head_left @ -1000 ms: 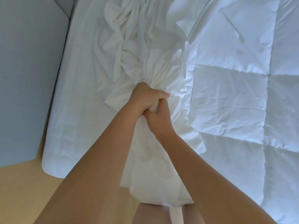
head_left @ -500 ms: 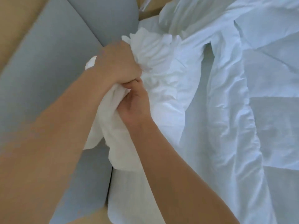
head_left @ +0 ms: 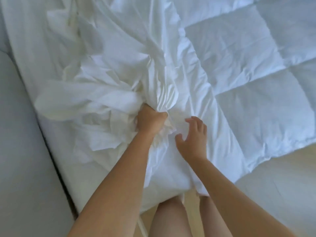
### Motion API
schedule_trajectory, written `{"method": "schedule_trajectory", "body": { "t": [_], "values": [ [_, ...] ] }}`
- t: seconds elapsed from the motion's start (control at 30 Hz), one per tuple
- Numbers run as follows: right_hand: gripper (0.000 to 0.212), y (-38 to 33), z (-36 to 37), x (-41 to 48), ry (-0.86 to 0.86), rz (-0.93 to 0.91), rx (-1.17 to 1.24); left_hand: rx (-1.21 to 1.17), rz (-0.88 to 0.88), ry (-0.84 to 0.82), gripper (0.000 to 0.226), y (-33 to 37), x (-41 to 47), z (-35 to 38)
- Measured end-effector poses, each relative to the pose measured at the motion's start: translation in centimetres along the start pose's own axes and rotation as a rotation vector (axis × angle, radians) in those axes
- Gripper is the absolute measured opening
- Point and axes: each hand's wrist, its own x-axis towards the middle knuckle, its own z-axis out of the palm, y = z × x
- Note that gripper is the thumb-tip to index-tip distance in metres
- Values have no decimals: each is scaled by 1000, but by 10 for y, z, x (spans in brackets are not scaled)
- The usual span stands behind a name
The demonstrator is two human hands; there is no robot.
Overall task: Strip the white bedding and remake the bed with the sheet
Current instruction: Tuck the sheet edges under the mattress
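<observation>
On the quilted bed point(head_left: 256, 82) beside a grey panel point(head_left: 18, 151), left fingers point(head_left: 160, 116) clutch sheet point(head_left: 102, 100); right fingers point(head_left: 197, 123) spread

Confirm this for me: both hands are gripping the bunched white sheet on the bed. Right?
Not quite: only the left hand grips the bunched white sheet on the bed. The head view shows the right hand open beside it, fingers spread, holding nothing.
</observation>
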Motion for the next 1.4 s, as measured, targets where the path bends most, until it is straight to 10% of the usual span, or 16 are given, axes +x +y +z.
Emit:
{"method": "schedule_trajectory", "body": {
  "t": [0.17, 0.3, 0.73, 0.9, 1.2, 1.4],
  "values": [
    [78, 55, -3, -12, -273, 255, -491, 111, 66, 49, 18, 1, -3, 4],
    [7, 21, -23, 26, -156, 113, -184, 138, 100, 6, 25, 8, -6, -6],
    [21, -235, -132, 170, 266, -279, 438, -299, 149, 12, 16, 64, -30, -108],
    [87, -148, -52, 190, -369, -418, -162, -293, -26, 171, 19, 34, 10, -81],
    [92, -46, -50, 127, -213, -1269, -698, -306, -163, 242, 24, 16, 8, -58],
    [73, -73, -37, 149, -328, -1053, -1198, -282, -163, 142, 31, 27, -4, -83]
  ]
}}
